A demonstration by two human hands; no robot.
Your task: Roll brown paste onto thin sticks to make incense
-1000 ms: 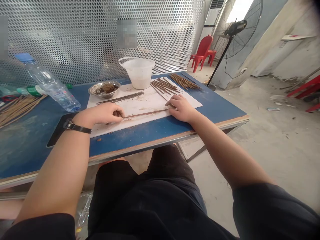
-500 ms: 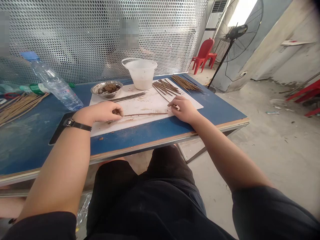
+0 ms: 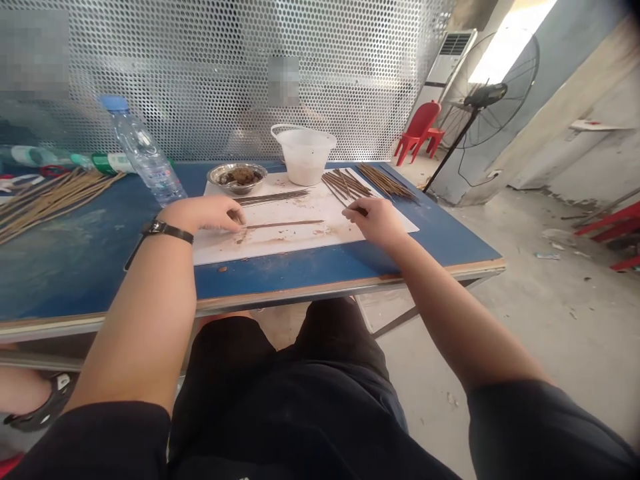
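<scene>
A thin brown incense stick lies nearly level across the white board. My left hand, with its fingers curled down, pinches the stick's left end. The fingertips are partly hidden. My right hand is at the board's right side, apart from the stick's right end. Its thumb and fingers are bent together beside the near stick of a row of brown sticks; what they hold, if anything, is hidden. Behind my left hand are a bundle of thin dark sticks and a metal bowl with brown paste.
A white bucket stands at the board's back edge. More sticks lie right on the blue table. To the left are a tilted water bottle and pale sticks. A perforated metal screen rises behind.
The view has turned a little left. My left hand and the stick have slid left over the board. My right hand has shifted slightly left and back, and the stick's right end is farther from it.
</scene>
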